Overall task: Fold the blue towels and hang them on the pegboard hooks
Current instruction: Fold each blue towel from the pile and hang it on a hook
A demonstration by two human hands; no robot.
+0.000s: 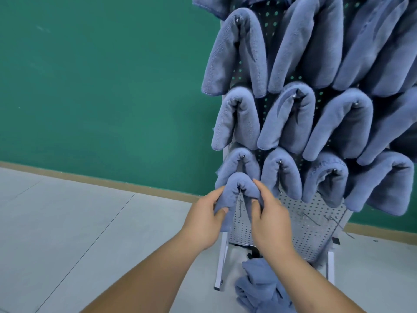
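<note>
A pegboard (316,224) filling the right of the frame is carrying rows of folded blue towels (291,116), with more lying heaped on the floor (67,222) below. At lower centre, the left hand (203,222) and right hand (270,218) are each pinching one side of a soft, limp towel (234,184) draped over a hook, a grip best taken near the fold.

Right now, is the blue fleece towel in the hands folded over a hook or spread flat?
Folded: the blue fleece towel arches over a thin metal hook, each side pinched by the left hand and right hand.
</note>
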